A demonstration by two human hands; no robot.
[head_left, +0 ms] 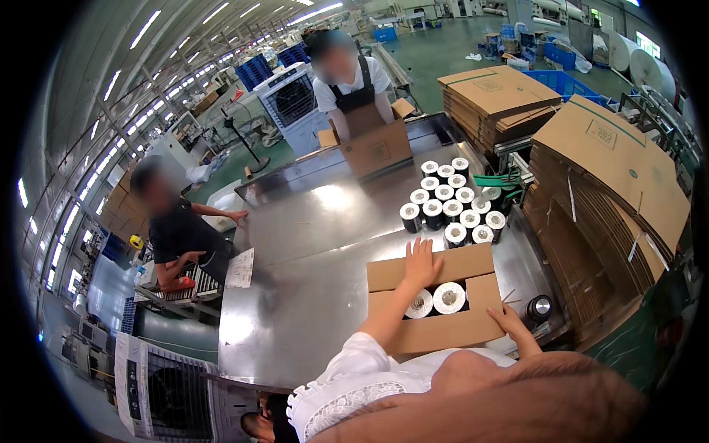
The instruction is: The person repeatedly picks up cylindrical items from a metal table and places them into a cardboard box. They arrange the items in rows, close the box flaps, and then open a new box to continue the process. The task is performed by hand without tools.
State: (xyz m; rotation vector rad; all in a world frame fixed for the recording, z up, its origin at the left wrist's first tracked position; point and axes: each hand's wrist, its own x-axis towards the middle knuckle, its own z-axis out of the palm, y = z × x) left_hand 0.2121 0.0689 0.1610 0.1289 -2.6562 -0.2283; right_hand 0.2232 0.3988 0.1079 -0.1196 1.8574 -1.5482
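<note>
Spreading the left grip (422, 267) open and flat on the far flap of the carton (443, 332), clasping nothing. Touching the carton near its right corner with the partly curled right grip (511, 325); being unable to tell whether pinching the cardboard or merely resting against it. Seeing the carton on the near part of the worktop (310, 266), with two white-topped rolls (449, 298) in plain view between its flaps. Possibly risking a creased flap by pressing too hard over a roll's edge. Perhaps also risking toppling the loose rolls (444, 192) just beyond by pushing the carton away without a firm counter-hold. Likewise chancing a knock to the dark cylinder (540, 308) by swinging the right grip outward.
</note>
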